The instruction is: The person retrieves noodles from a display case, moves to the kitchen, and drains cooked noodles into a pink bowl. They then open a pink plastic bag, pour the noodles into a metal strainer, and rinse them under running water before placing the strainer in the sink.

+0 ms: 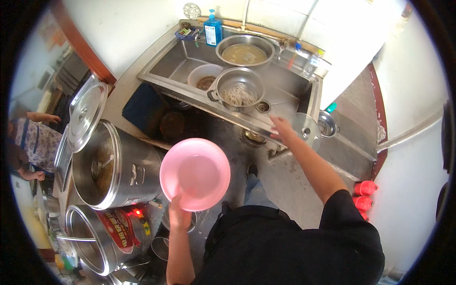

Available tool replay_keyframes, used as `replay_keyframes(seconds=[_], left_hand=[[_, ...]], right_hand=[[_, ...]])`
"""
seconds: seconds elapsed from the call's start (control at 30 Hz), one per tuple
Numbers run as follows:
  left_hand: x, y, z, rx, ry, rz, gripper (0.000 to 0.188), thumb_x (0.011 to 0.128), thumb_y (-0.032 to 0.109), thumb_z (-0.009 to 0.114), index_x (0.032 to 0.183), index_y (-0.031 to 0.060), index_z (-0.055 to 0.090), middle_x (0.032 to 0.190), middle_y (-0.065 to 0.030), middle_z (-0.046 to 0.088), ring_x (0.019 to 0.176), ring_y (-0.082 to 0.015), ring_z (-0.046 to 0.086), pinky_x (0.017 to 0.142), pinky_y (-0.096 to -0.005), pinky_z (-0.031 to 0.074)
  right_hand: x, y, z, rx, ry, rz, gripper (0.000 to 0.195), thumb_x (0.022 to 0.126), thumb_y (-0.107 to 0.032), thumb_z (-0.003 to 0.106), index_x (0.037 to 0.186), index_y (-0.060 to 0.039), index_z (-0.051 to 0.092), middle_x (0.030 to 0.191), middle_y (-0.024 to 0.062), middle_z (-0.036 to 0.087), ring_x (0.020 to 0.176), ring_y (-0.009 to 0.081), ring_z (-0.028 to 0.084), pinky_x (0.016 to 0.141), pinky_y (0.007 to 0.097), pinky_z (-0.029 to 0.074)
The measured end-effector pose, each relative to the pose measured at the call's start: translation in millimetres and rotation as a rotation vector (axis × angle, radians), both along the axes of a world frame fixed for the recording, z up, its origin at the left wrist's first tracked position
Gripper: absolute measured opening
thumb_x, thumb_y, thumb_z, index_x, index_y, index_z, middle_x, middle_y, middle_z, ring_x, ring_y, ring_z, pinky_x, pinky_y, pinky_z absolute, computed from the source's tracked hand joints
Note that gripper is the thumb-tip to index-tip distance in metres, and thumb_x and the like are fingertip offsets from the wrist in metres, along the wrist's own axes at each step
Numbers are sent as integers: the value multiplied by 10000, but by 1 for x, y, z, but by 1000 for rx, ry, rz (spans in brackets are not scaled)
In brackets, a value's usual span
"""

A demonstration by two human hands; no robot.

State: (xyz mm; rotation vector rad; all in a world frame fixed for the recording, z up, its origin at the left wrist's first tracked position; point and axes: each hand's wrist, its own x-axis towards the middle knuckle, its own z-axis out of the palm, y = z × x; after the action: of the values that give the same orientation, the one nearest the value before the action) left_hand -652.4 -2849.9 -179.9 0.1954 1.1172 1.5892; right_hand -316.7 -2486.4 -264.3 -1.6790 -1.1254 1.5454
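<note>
My left hand (180, 213) grips the near rim of a pink plastic basin (199, 171), held over the floor between the sink and the large steel pots. Only a shallow, pale layer, perhaps water, shows inside it. Over the front edge of the steel sink (228, 115) reaches my right hand (282, 131), fingers apart and nothing visible in it. A clear glass lid (311, 137) with a knob lies just right of that hand. Left of it, a steel pot (254, 80) with pale noodle-like strands (239, 95) stands in the sink. Beside the pot is a whitish bowl (196, 71) with brownish contents.
A steel basin (221, 53) of cloudy liquid stands at the sink's back, near a blue pump bottle (213, 32) and clear plastic bottle (311, 64). Large steel pots (137, 171) crowd the left, one with a leaning lid (89, 114). Another person (35, 142) stands far left.
</note>
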Motion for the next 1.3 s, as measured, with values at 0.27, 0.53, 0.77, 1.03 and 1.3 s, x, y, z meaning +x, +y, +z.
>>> replay_keyframes(seconds=[0.27,0.53,0.77,1.03,1.3], left_hand=[[23,70,-10,-174,12,96,757,927,292,551,1546,-37,265,1499,-203,432,1363,-338,458,1133,-482,387],[48,131,-42,-266,-49,164,718,951,236,538,1558,-26,257,1511,-191,429,1374,-314,460,1127,-447,388],[32,183,-63,-308,21,81,658,960,252,469,1556,23,312,1464,-178,493,1312,-321,522,1065,-455,459],[11,261,-85,-296,70,-101,548,951,253,544,1411,-26,444,1268,-148,607,1126,-250,636,905,-396,556],[51,382,-50,-149,65,-241,448,878,221,526,1241,-41,531,1117,-153,613,998,-285,660,792,-484,620]], right_hand=[[-42,239,3,838,-620,393,693,904,-449,641,1348,70,525,1347,320,546,1275,452,513,1059,471,440],[-45,268,8,133,-584,1017,411,856,-247,665,1019,129,667,870,211,715,818,354,722,751,444,579],[-32,181,15,-130,80,402,365,809,-127,645,1041,155,655,943,194,709,783,270,721,722,409,634],[-22,161,91,218,-52,281,203,832,-102,621,873,77,708,759,94,692,689,142,661,656,305,535],[-28,147,155,995,-537,292,147,745,-59,675,738,86,658,1386,293,547,1068,413,658,919,373,512]])
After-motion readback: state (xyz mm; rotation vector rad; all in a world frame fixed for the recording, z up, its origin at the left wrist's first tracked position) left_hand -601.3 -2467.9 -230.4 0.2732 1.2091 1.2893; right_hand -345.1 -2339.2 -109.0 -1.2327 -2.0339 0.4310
